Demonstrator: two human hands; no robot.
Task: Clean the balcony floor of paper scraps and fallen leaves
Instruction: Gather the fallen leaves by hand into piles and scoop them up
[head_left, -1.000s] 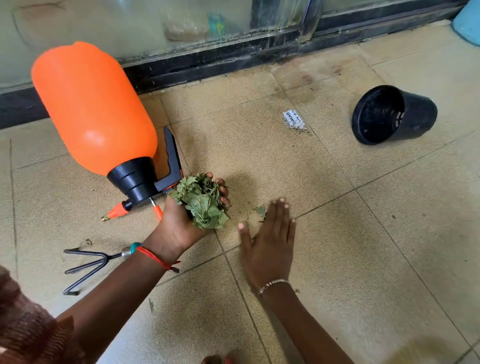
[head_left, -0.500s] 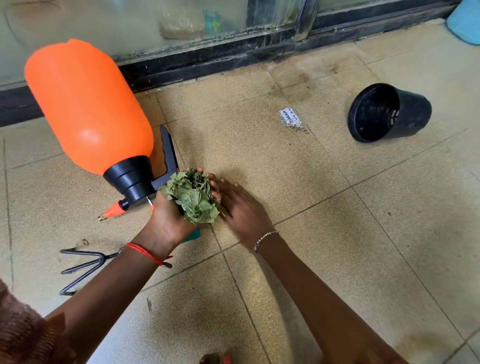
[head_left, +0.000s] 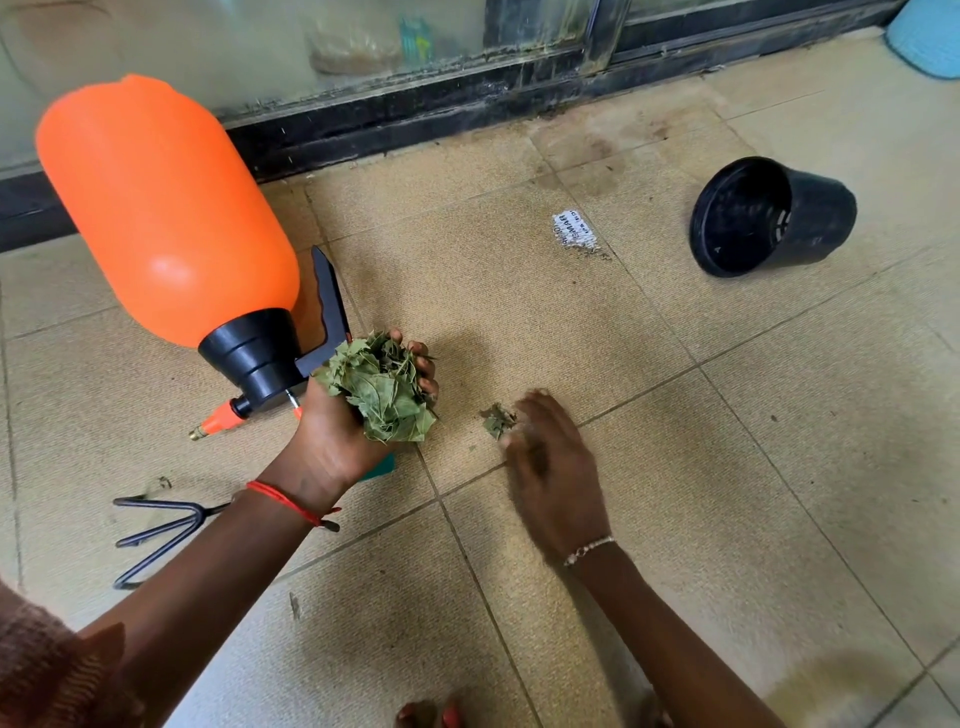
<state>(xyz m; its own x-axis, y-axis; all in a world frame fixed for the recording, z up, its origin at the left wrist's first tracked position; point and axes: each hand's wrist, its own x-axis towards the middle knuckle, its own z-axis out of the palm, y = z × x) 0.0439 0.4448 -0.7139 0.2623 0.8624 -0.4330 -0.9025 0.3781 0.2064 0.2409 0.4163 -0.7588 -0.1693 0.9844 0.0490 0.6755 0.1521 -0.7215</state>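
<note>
I am in the gathering step: the fallen leaves go off the balcony floor (head_left: 675, 493) and into my hand. The bunch of leaves (head_left: 382, 387) sits in my left hand (head_left: 337, 436), and the left fingers (head_left: 427, 364) are curled tight around it from the far side, so the bunch is gripped and held just above the floor. One small leaf scrap (head_left: 497, 420) lies on the floor between my two hands, just at the tips of my right fingers (head_left: 524, 415). My right hand (head_left: 556, 467) is palm down and low over the tile, with the fingers loosely bent. It is blurred, so I cannot tell if the fingers already touch or pinch the scrap.

I judge that the next move is to pinch this scrap with the right fingertips and add it to the bunch. It is thin and flat on a rough tile, so I think it needs a scraping pinch, and the left grip must not loosen.

Beyond my right fingers, well apart, lies a paper scrap (head_left: 574, 233), not yet collected. Farther to the right of it a black pot (head_left: 769, 218) lies on its side. Just behind my left fingers is an orange sprayer (head_left: 166, 208), and a small hand rake (head_left: 156, 525) lies near my left wrist.
</note>
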